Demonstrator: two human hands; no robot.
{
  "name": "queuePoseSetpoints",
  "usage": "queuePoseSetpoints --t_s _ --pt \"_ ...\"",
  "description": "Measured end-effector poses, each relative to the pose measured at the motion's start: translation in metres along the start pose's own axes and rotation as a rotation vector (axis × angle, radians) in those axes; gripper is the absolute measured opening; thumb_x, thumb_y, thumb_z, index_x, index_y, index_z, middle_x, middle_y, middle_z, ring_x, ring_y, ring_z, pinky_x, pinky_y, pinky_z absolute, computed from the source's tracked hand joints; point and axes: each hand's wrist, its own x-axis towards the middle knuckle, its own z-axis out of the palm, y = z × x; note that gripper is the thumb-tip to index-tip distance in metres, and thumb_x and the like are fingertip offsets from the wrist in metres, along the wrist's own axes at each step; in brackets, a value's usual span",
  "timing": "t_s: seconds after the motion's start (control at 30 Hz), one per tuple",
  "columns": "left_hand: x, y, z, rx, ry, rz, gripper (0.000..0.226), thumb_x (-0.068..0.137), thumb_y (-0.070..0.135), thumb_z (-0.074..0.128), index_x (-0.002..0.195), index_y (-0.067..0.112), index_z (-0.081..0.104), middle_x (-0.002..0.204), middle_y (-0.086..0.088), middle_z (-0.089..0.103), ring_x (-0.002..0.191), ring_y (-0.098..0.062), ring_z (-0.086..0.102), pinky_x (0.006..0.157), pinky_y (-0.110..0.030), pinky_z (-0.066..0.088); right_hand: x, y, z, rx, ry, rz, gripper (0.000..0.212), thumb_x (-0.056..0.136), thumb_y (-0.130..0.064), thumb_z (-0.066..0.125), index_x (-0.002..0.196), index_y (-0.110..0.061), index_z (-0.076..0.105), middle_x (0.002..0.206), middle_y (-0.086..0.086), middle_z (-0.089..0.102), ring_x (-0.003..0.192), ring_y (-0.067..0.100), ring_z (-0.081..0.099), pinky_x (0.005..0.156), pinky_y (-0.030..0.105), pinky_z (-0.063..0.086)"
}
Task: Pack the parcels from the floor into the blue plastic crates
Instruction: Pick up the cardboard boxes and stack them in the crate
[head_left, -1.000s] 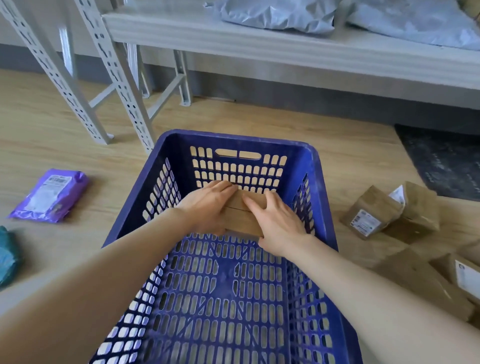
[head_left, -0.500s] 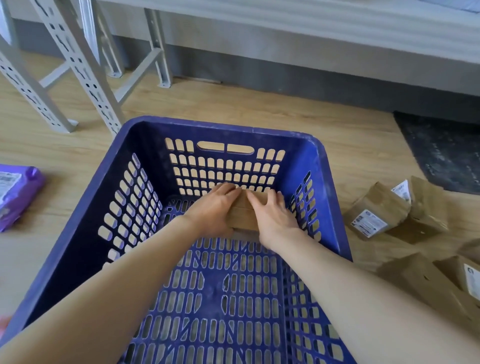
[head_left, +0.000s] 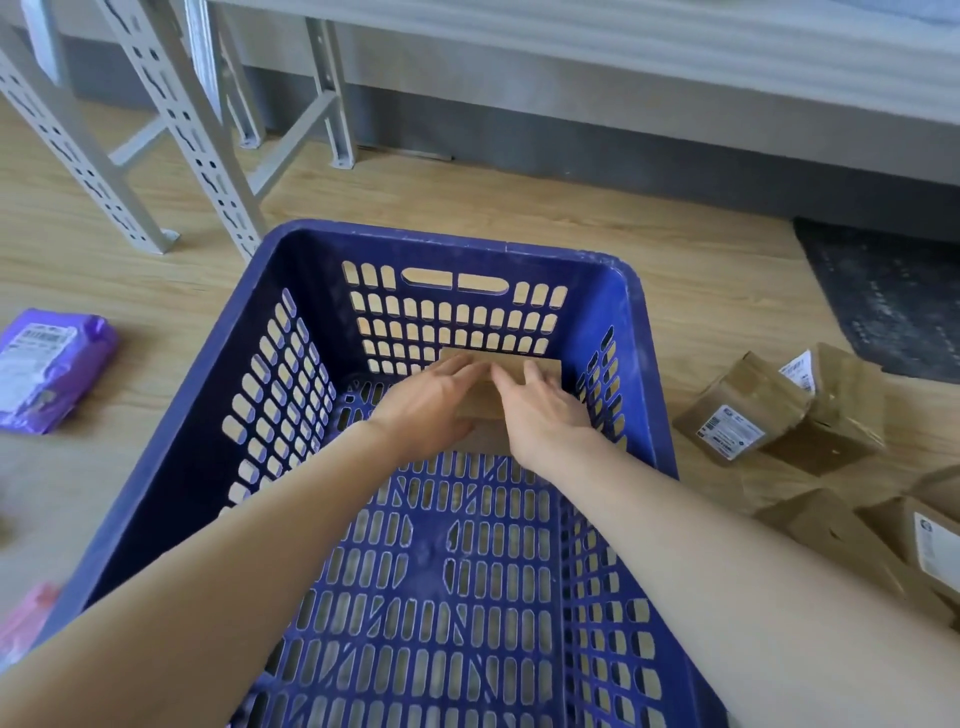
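A blue plastic crate (head_left: 457, 241) with slotted walls stands on the wooden floor in front of me. Both my arms reach into it. A small cardboard box (head_left: 543, 366) sits low at the crate's far wall, right of centre. My left hand (head_left: 431, 405) grips the box's left end, fingers on top and thumb at its front. The fingers of my right hand (head_left: 545, 415) lie fairly straight across the box's top. The rest of the crate floor is bare.
A purple mailer parcel (head_left: 47, 369) lies on the floor to the left, with something pink (head_left: 26, 618) at the lower left edge. Several cardboard parcels (head_left: 737, 415) lie to the right. Grey shelf legs (head_left: 208, 145) stand behind the crate, a dark mat (head_left: 883, 301) at far right.
Both hands have carried the box lower and further into the crate, towards its far wall. My view has tilted down, so the shelf top and its grey bags are out of frame.
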Motion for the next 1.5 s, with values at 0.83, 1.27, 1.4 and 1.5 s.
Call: queuePoseSetpoints --t_s 0.83,1.27,1.4,1.5 --pt "-0.011 0.264 -0.077 0.237 -0.071 0.296 0.086 0.081 0.042 0.068 0.149 0.028 0.018 0.150 0.003 0.029 0.131 -0.019 0.037 0.094 -0.040 0.047 -0.194 0.252 -0.038 0.227 0.339 -0.038 0.070 0.088 -0.021 0.062 0.147 -0.028 0.025 0.156 -0.003 0.017 0.139 0.024 0.028 0.105 0.043 0.037" --pt "0.058 0.347 0.042 0.318 -0.414 0.398 0.109 0.067 0.037 0.082 0.150 0.027 0.013 0.158 0.005 0.015 0.142 -0.019 0.022 0.110 -0.044 0.033 -0.217 0.366 0.057 0.391 0.210 0.039 0.081 0.085 -0.035 0.066 0.150 -0.029 0.018 0.156 -0.002 0.017 0.138 0.022 0.030 0.101 0.041 0.039" --pt "0.078 0.365 0.072 0.410 -0.461 0.420 0.111 0.067 0.038 0.082 0.150 0.030 0.009 0.159 0.008 0.009 0.144 -0.017 0.018 0.112 -0.037 0.028 -0.206 0.376 0.086 0.364 0.159 0.064 0.083 0.083 -0.041 0.066 0.149 -0.028 0.018 0.150 0.002 0.025 0.132 0.025 0.037 0.098 0.042 0.043" --pt "0.091 0.371 0.091 0.417 -0.501 0.432 0.113 0.066 0.032 0.084 0.151 0.028 0.010 0.159 0.006 0.009 0.144 -0.018 0.017 0.113 -0.039 0.028 -0.195 0.379 0.106 0.349 0.164 0.067 0.084 0.080 -0.047 0.068 0.146 -0.027 0.022 0.148 0.002 0.030 0.125 0.026 0.046 0.095 0.040 0.043"
